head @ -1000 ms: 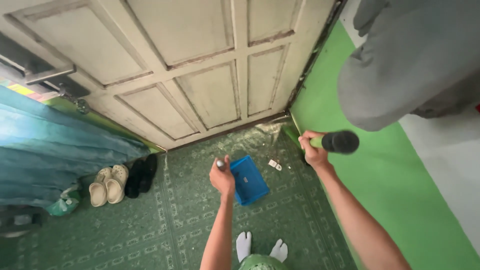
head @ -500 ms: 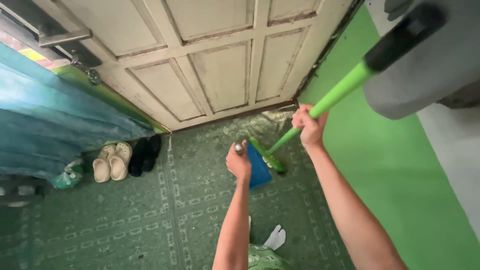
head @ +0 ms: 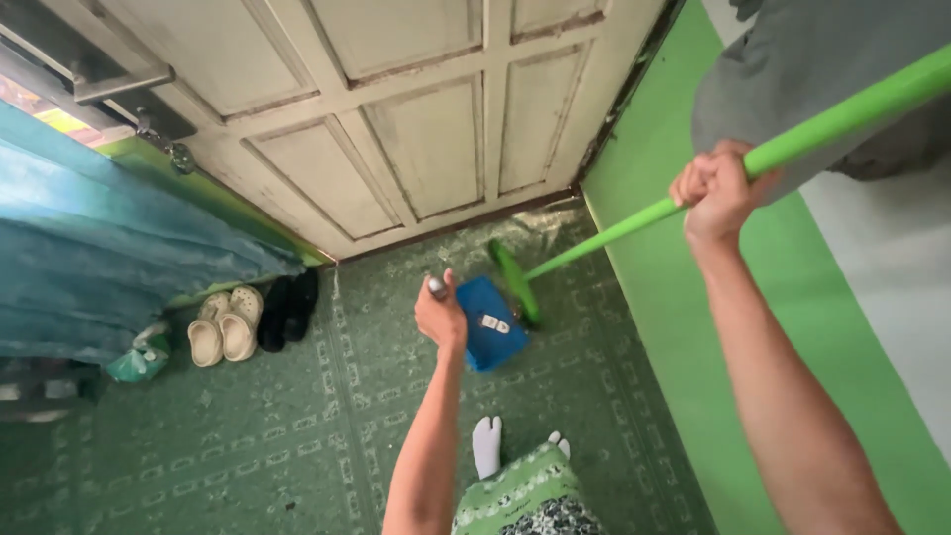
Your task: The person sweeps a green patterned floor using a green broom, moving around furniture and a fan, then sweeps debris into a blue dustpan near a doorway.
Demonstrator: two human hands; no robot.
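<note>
At frame centre, the left hand [head: 440, 317] has its fingers curled round the blue plastic dustpan's [head: 491, 323] handle; upper right, the right hand [head: 715, 188] has its fingers wrapped round the green broom stick [head: 842, 116].

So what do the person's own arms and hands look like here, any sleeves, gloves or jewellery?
Both arms are bare all the way down: no sleeves reach the forearms or wrists. The left hand and the right hand wear no gloves, and no watch, bracelet or ring shows on either. Lower down, the person wears white socks and a green patterned garment.
</note>
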